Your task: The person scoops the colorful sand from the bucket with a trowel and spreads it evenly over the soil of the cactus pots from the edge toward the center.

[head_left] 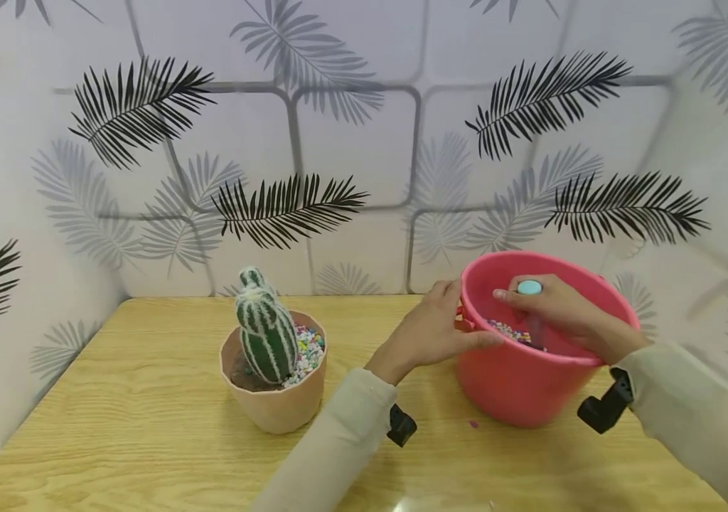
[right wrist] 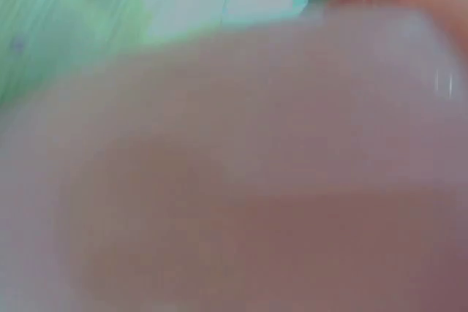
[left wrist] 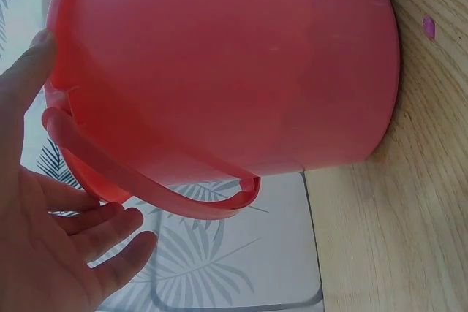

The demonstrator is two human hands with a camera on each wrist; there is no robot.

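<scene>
Inside the pink bucket (head_left: 524,391), my right hand (head_left: 556,306) grips an upright tool by its handle, whose light-blue end (head_left: 530,287) shows above the fist. The tool's lower part reaches small coloured pebbles (head_left: 507,331) in the bucket; its tip is hidden. My left hand (head_left: 431,327) rests on the bucket's left rim. In the left wrist view its thumb touches the rim, and its other fingers lie loosely beside the hanging bucket handle (left wrist: 157,188). The right wrist view is blurred, mostly a pinkish surface.
A peach pot (head_left: 281,409) on the wooden table (head_left: 127,412) holds a round-bodied cactus (head_left: 266,334), with dark soil on one side and coloured pebbles (head_left: 308,348) on the other. A purple bit (head_left: 473,424) lies before the bucket. Behind stands a leaf-patterned wall (head_left: 357,156).
</scene>
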